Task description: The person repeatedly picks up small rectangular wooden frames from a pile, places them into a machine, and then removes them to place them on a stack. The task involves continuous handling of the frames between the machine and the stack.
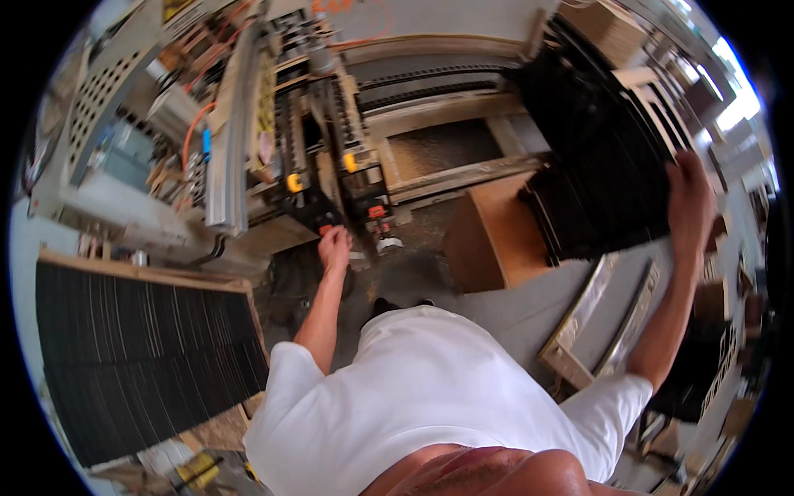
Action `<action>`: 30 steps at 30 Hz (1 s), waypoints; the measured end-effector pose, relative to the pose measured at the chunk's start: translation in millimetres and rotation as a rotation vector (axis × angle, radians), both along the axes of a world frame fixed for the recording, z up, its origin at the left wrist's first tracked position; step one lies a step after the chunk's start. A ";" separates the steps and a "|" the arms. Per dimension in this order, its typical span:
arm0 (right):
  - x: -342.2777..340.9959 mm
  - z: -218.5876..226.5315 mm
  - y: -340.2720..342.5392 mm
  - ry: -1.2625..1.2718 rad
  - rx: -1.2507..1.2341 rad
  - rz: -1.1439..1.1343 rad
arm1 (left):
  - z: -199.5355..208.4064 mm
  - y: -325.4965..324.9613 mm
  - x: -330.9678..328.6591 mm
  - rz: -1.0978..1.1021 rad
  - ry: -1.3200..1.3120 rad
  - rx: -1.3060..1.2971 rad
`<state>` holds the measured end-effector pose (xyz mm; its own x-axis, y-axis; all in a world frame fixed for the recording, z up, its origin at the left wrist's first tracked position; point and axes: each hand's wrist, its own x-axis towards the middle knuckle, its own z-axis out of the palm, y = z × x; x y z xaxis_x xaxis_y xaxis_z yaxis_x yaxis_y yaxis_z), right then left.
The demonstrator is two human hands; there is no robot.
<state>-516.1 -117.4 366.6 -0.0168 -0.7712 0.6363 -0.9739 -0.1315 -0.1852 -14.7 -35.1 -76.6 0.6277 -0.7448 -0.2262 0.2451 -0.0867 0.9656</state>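
Beside right grip (pixel 692 205), black stack (pixel 610 194)

A grey concrete floor (pixel 529 309) is partly covered by wooden-framed rails (pixel 584 304). At the upper right, the room is lit by a bright white opening (pixel 736 83), its kind blurred.

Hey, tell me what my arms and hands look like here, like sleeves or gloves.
You're wearing a white shirt with short, plain sleeves, leaving your forearms bare. Your left hand and right hand have no gloves, and no watch or bracelet shows. Rings are too small to tell.
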 end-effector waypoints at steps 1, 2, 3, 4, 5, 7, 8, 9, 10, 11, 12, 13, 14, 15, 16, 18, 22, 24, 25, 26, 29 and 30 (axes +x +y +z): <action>10.2 2.7 9.4 -0.057 -0.011 0.027 | 16.0 -11.6 10.1 0.063 -0.055 0.029; 17.0 0.1 17.1 -0.090 -0.057 0.066 | 40.8 -26.1 14.1 0.088 -0.077 -0.033; 24.9 -3.3 23.9 -0.119 -0.100 0.088 | 80.1 -40.7 10.8 0.111 -0.136 0.020; 41.4 -11.1 18.8 -0.148 -0.106 0.212 | 68.8 -42.6 46.6 0.215 -0.189 -0.124; 56.0 -14.1 23.8 -0.144 -0.119 0.269 | 83.1 -61.3 54.2 0.229 -0.167 -0.172; 84.6 -16.2 33.8 -0.037 -0.132 0.351 | 110.6 -104.0 71.4 0.246 -0.137 -0.215; 99.9 -17.9 37.0 0.012 -0.117 0.394 | 118.7 -129.1 82.1 0.255 -0.092 -0.236; 114.8 -19.0 41.3 0.064 -0.100 0.429 | 122.8 -158.8 93.1 0.260 -0.029 -0.292; 128.8 -27.4 41.2 0.035 -0.066 0.477 | 125.4 -186.4 108.4 0.272 0.006 -0.287; 141.2 -35.8 40.5 0.015 -0.036 0.521 | 122.8 -215.3 126.6 0.287 0.010 -0.285; 150.1 -46.0 38.2 0.050 -0.011 0.561 | 125.2 -243.3 140.6 0.285 0.026 -0.224; 159.9 -55.0 36.3 0.085 0.022 0.596 | 126.6 -270.7 153.9 0.311 0.100 -0.154; 171.4 -63.7 33.9 0.059 0.083 0.624 | 119.7 -294.4 186.2 0.281 0.243 -0.118; 181.5 -75.3 31.4 0.028 0.150 0.643 | 114.7 -312.9 207.7 0.279 0.256 -0.113; 189.9 -87.8 32.0 0.005 0.198 0.615 | 115.8 -333.8 205.3 0.281 0.268 -0.073; 202.9 -112.5 30.1 -0.045 0.287 0.616 | 127.1 -358.7 213.8 0.299 0.314 -0.030; 220.0 -143.2 28.6 -0.207 0.443 0.497 | 137.0 -388.7 222.9 0.292 0.435 0.036; 224.4 -151.1 25.2 -0.249 0.466 0.430 | 137.4 -393.9 227.3 0.288 0.462 0.006; 225.8 -154.9 22.2 -0.263 0.486 0.408 | 129.5 -396.7 234.6 0.313 0.482 -0.007; 226.2 -158.1 19.5 -0.280 0.498 0.384 | 123.6 -402.0 243.2 0.333 0.499 -0.027; 228.8 -159.3 5.9 -0.298 0.510 0.378 | 95.0 -422.5 275.5 0.372 0.478 -0.133; 230.1 -158.9 -0.5 -0.298 0.512 0.391 | 83.4 -426.4 285.9 0.385 0.456 -0.175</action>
